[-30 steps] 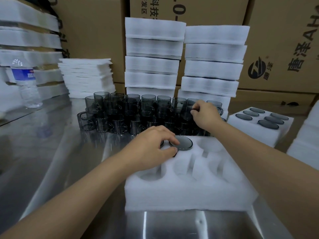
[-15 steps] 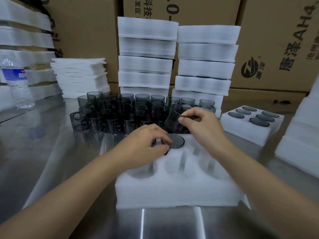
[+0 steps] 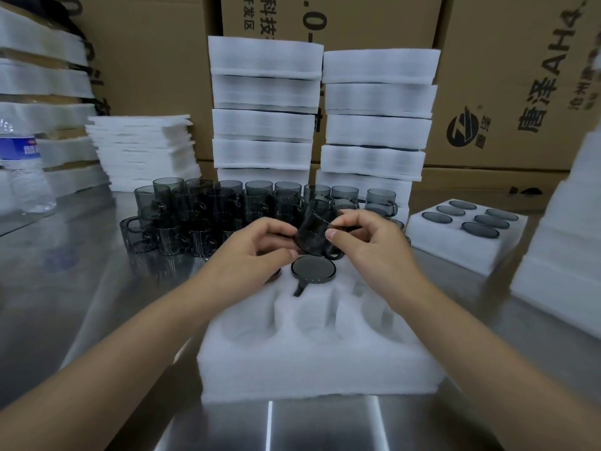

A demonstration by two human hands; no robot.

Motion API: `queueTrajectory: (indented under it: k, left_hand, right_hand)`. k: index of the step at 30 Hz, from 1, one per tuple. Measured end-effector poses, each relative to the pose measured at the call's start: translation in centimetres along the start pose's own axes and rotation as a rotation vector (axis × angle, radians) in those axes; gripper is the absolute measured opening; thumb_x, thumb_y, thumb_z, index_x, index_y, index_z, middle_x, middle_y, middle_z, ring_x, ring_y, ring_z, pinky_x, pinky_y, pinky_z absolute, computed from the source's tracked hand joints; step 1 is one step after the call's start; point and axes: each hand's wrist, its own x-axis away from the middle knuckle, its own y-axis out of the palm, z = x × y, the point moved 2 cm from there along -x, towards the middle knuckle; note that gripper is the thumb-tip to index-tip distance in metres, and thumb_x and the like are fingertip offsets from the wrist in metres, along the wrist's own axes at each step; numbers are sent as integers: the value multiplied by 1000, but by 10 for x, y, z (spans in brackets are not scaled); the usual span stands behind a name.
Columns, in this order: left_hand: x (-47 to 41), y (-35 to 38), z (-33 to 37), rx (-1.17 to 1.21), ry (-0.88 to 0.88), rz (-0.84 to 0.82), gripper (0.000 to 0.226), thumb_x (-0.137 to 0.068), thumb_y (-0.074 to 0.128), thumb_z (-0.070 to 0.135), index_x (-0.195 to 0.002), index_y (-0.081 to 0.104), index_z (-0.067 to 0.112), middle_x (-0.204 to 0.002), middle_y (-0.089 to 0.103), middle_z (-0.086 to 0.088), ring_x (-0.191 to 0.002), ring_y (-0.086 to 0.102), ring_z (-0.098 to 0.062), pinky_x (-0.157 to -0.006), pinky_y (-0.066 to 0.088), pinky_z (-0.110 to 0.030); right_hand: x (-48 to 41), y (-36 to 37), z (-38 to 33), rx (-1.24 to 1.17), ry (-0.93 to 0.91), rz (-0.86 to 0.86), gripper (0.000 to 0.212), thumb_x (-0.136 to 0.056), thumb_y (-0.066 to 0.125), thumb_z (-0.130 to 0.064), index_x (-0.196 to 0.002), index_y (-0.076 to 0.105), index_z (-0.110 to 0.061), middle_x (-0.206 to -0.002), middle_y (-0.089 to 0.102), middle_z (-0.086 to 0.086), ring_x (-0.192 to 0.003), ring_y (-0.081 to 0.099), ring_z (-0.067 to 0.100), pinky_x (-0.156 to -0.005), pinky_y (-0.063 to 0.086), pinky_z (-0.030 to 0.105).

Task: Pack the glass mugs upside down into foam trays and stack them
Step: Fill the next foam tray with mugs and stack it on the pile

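Centre of frame: a smoky grey glass mug (image 3: 313, 227), tilted, is held between both hands above the far edge of the white foam tray with round pockets (image 3: 318, 362).
Right hand (image 3: 370, 245) pinches it, thumb on the wall and fingers curled over the top.
Left hand (image 3: 257, 252) grips the opposite side with curled fingertips.
Just below sits an upside-down dark mug (image 3: 313, 271) in a far pocket.
Behind it, a cluster of upright grey mugs (image 3: 208, 209) stands on the steel table (image 3: 65, 288).
At right lies a filled foam tray (image 3: 455, 249).

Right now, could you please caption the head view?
Left hand and right hand hold a tilted grey glass mug over a foam tray holding an inverted mug.
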Motion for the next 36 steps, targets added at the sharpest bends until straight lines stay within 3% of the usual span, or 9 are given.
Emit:
queueTrajectory:
  k: [3, 6, 10, 15, 21, 25, 29, 33, 36]
  left_hand:
    - [0, -2, 1, 20, 0, 29, 37, -89, 61, 15, -116, 51, 38, -90, 73, 13, -88, 65, 1, -70, 47, -6]
    - [1, -3, 3, -12, -18, 43, 48, -88, 61, 29, -130, 40, 41, -91, 73, 15, -91, 63, 1, -76, 44, -10]
    - [1, -3, 2, -52, -16, 57, 45, -87, 59, 40, -130, 44, 38, -89, 72, 21, -90, 61, 13, -78, 38, -12]
    - [0, -3, -1, -76, -28, 61, 44, -84, 56, 50, -126, 49, 39, -91, 72, 19, -95, 62, 8, -88, 41, -19]
    - [-2, -2, -2, -71, -12, 33, 50, -83, 61, 52, -127, 54, 28, -96, 74, 10, -105, 65, -13, -104, 41, -42]
    - [-3, -3, -3, -77, -34, 22, 55, -74, 57, 52, -126, 54, 32, -96, 73, 14, -104, 63, -4, -103, 41, -33]
    - [-2, -4, -3, -70, -44, 26, 28, -89, 61, 33, -115, 55, 41, -92, 72, 17, -93, 65, -6, -80, 44, -20]
    - [-1, -4, -3, -73, -21, 39, 25, -89, 60, 30, -108, 56, 45, -88, 71, 18, -83, 63, 4, -73, 40, -21]
    - [-2, -5, -5, -67, -16, 45, 24, -89, 61, 31, -108, 56, 45, -89, 72, 17, -86, 64, 1, -75, 42, -21]
  right_hand:
    - [1, 1, -3, -33, -41, -21, 31, -81, 73, -16, -61, 65, -38, -113, 62, -15, -67, 59, 2, -66, 45, 12]
    - [3, 1, -8, -63, -92, -61, 32, -79, 74, -7, -69, 65, -36, -120, 59, -12, -73, 60, 5, -74, 50, 21]
    - [4, -1, -7, -53, -66, -79, 36, -76, 77, -11, -84, 63, -43, -105, 63, -10, -71, 58, 8, -74, 55, 30]
    - [7, -4, -8, -34, -65, -94, 46, -74, 79, -15, -95, 57, -51, -87, 58, -7, -56, 51, 1, -57, 46, 15]
    - [11, -3, -12, 9, -152, -132, 51, -75, 76, -10, -99, 57, -52, -91, 58, -9, -59, 52, 6, -63, 51, 22]
    - [11, -3, -12, 9, -183, -149, 50, -71, 74, -17, -102, 56, -53, -103, 60, -4, -75, 57, 18, -73, 54, 29]
    - [11, -1, -10, 15, -189, -162, 50, -66, 72, -26, -103, 55, -55, -105, 60, -12, -81, 56, 11, -72, 52, 23]
    - [11, 1, -8, 12, -192, -181, 53, -65, 72, -26, -109, 55, -52, -110, 60, -15, -83, 55, 10, -74, 52, 24]
    - [10, 0, -7, 4, -191, -195, 58, -66, 73, -27, -112, 53, -54, -114, 58, -20, -84, 55, 11, -73, 52, 23]
